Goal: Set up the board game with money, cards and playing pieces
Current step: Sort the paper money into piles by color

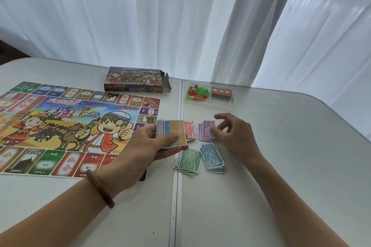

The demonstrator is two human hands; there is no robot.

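Sorting of play money beside the board (60, 126), which lies flat on the table (281, 166). The left hand (148, 148) grips a thick stack of notes (172, 133) over the board's right edge, its thumb laid across the top orange 100 note; the right hand (234, 136) is right of the board, fingers loosely arched and thumb at the purple pile (206, 130); whether it pinches a note cannot be told. 4 sorted piles lie just right of the board: the red pile (190, 129) and purple pile farther out, the green pile (187, 161) and blue pile (212, 158) nearer the person; all are loosely fanned. Beyond the board's far right corner a clear tray (208, 105) holds the playing pieces (197, 92) and the card deck (221, 92), apparently not yet laid out; the box (134, 82) stands just beyond the board's far edge.

Handling, as judged: the notes look thin, light and limp, and probably slide readily over each other; a single note is best pushed off the stack with the thumb, then pinched at a short edge; the fanned piles would likely scatter under a brushing wrist. The deck appears stiffer and suits a grasp across its long sides; the pieces are small and may roll.
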